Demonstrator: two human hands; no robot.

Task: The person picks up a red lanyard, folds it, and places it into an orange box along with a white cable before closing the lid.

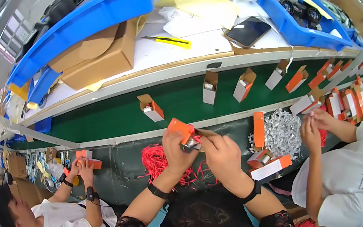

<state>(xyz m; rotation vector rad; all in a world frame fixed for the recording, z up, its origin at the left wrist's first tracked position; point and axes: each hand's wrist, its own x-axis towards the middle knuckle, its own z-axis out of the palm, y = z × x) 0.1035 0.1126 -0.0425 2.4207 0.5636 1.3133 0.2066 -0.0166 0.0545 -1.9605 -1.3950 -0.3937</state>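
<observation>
My left hand [176, 152] is wrapped round a small orange cardboard box [180, 127], which lies tilted with its open end toward the right. At that opening, the fingers of my right hand [225, 157] are bent together against the box's brown flap. Some red strands and a dark, shiny metallic part [192, 142] show between the two hands. What exactly the right fingertips pinch is partly hidden. Just below my hands, a heap of red shredded filler [153, 160] rests on the dark worktop [123, 152].
Open boxes [210, 89] with items inside stand along the green conveyor [119, 115]. A pile of silvery filler [282, 134] lies on the right. Blue bins [89, 8], a yellow cutter [173, 42] and a phone [247, 32] occupy the shelf. Co-workers [347, 173] sit on both sides.
</observation>
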